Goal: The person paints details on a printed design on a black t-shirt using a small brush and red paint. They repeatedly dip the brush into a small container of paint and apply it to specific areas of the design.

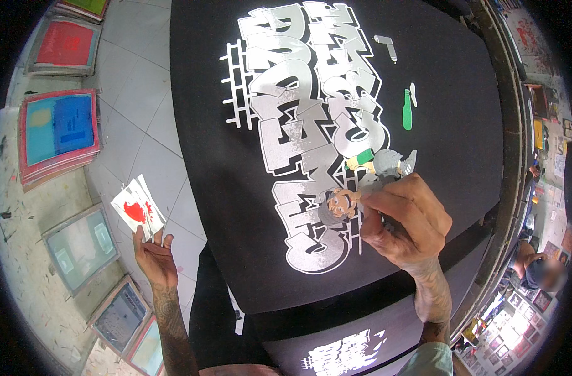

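Note:
My left hand (157, 260), off the left side of the black fabric (449, 150), grips a folded white card (137, 188) smeared with red paint. Large silver-white graffiti lettering (286, 141) is printed on the fabric, which lies flat. My right hand (411, 219) is over the print with thumb and fingers pinched together beside the capped head of a printed cartoon figure (341, 205). Whatever sits in that pinch is hidden by the fingers. Part of the figure's body is covered by the same hand. Farther up are a printed green bottle (407, 111) and a small grey printed shape (386, 48).
Several framed printing screens (59, 128) lean along the left wall, above a grey tiled floor (135, 94). Nearest me lies another black fabric panel with a white print (342, 354). A dark rail (511, 188) runs down the right side, with another person (543, 272) beyond it.

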Demonstrator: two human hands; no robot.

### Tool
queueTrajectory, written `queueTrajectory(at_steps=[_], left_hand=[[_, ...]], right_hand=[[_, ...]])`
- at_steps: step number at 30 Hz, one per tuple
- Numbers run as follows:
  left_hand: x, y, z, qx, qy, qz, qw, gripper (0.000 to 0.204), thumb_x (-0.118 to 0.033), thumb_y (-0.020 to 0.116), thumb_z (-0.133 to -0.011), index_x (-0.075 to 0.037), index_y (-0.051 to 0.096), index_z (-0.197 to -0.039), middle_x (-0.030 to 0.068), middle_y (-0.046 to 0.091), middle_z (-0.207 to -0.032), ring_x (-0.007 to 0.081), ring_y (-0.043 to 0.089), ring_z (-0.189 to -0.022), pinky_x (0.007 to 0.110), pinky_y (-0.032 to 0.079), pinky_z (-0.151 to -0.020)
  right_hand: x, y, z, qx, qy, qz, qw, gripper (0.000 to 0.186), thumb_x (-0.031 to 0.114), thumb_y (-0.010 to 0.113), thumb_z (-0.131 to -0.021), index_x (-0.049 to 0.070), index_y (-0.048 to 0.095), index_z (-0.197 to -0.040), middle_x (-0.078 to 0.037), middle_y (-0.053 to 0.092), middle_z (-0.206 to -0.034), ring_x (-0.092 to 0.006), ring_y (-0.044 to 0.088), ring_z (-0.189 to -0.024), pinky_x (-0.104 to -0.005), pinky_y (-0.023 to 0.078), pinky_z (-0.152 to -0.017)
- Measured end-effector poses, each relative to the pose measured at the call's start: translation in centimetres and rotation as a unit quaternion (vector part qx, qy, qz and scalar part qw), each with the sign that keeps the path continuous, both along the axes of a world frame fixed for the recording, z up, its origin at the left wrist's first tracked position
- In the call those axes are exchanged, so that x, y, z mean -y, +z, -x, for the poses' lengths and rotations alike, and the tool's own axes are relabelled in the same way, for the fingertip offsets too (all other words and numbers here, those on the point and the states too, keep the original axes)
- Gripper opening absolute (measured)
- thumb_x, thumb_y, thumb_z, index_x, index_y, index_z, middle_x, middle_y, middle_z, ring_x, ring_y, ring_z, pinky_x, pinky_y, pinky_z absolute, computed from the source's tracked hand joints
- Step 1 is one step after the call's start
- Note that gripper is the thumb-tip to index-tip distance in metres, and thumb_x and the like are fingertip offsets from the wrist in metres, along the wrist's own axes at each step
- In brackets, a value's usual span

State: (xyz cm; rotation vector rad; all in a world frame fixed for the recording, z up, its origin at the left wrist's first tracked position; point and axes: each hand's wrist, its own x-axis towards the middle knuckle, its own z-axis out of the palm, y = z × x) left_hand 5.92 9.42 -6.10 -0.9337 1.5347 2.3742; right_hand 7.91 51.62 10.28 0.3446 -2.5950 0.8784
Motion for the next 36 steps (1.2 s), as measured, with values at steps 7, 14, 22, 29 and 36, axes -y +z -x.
queueTrajectory(at_steps=[7,14,22,29,36], left_hand=[[0.2,-0.3,-0.3,-0.023,-0.011,0.005,1.0,0.045,-0.037,0.054,-0.103,-0.013,0.047,-0.141,0.0058,0.051,-0.144,0.0211,0.051,-0.131,0.038,0.045,-0.095],[0.2,-0.3,-0.2,-0.017,-0.008,0.002,1.0,0.044,-0.037,0.053,-0.104,-0.013,0.047,-0.141,0.0065,0.051,-0.143,0.0214,0.051,-0.131,0.038,0.045,-0.096],[-0.1,-0.2,-0.2,-0.01,-0.002,-0.006,1.0,0.042,-0.035,0.052,-0.104,-0.013,0.049,-0.139,0.0065,0.052,-0.142,0.0212,0.052,-0.129,0.038,0.045,-0.094],[-1.5,0.8,0.3,-0.013,0.034,0.014,0.999,0.047,-0.032,0.058,-0.102,-0.007,0.044,-0.14,0.0129,0.061,-0.13,0.0206,0.064,-0.116,0.034,0.062,-0.076],[-1.5,0.8,0.2,-0.01,0.035,0.02,0.999,0.043,-0.032,0.054,-0.104,-0.007,0.046,-0.138,0.0119,0.062,-0.129,0.0201,0.064,-0.116,0.034,0.061,-0.076]], right_hand=[[0.1,0.0,0.0,0.0,-0.005,-0.001,1.0,0.034,-0.003,0.081,-0.061,-0.002,0.073,-0.094,-0.01,0.065,-0.083,-0.0207,0.065,-0.068,-0.0311,0.05,-0.056],[-0.3,-0.5,0.3,-0.037,0.001,-0.017,0.999,0.019,0.014,0.082,-0.079,0.002,0.074,-0.091,-0.006,0.064,-0.076,-0.0149,0.061,-0.062,-0.0274,0.044,-0.048],[-0.4,-0.5,0.2,-0.037,0.001,-0.018,0.999,0.019,0.013,0.083,-0.078,0.002,0.074,-0.09,-0.005,0.063,-0.075,-0.0145,0.061,-0.062,-0.0271,0.043,-0.047],[-0.3,-0.4,0.2,-0.029,-0.001,-0.024,0.999,0.018,0.015,0.083,-0.079,0.003,0.074,-0.09,-0.005,0.063,-0.075,-0.0143,0.061,-0.061,-0.0268,0.043,-0.047],[0.2,0.8,0.2,0.003,-0.007,0.002,1.0,0.037,-0.004,0.083,-0.057,-0.001,0.074,-0.093,-0.008,0.063,-0.081,-0.0203,0.063,-0.067,-0.0315,0.049,-0.055]])
